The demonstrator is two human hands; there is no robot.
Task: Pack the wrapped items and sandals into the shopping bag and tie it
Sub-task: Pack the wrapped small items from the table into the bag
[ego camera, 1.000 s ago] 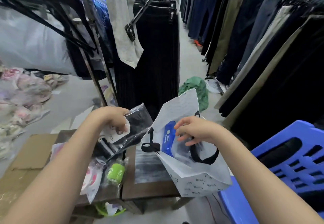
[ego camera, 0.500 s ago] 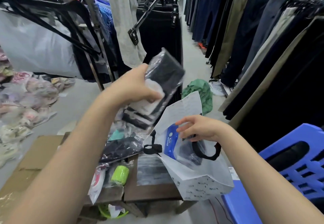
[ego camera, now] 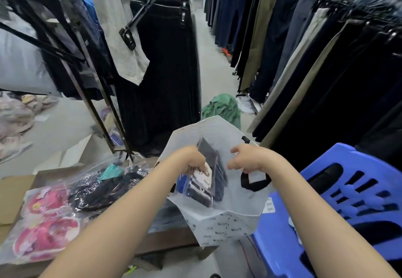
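**Packet entering bag, long axis down the mouth**

Head view. The left hand [ego camera: 193,161] holds a dark wrapped packet [ego camera: 210,175] at its upper part, fingers pinched on the wrapper. The packet is partly inside the bag [ego camera: 226,223]. Its long axis runs from the far rim down towards the bag floor, tilted slightly right. The right hand [ego camera: 250,160] pinches the near right edge of the bag, just above the black handle [ego camera: 253,182], keeping the mouth spread. The two hands are near each other, with the packet between them and closer to the left.

Judgement: the left hand need only let go for the packet to drop along its own axis.

Remaining goods lie left of the bag on the counter [ego camera: 171,238]: dark packets [ego camera: 104,188] nearest, and pink sandals [ego camera: 45,221] well apart, on the left hand's side.
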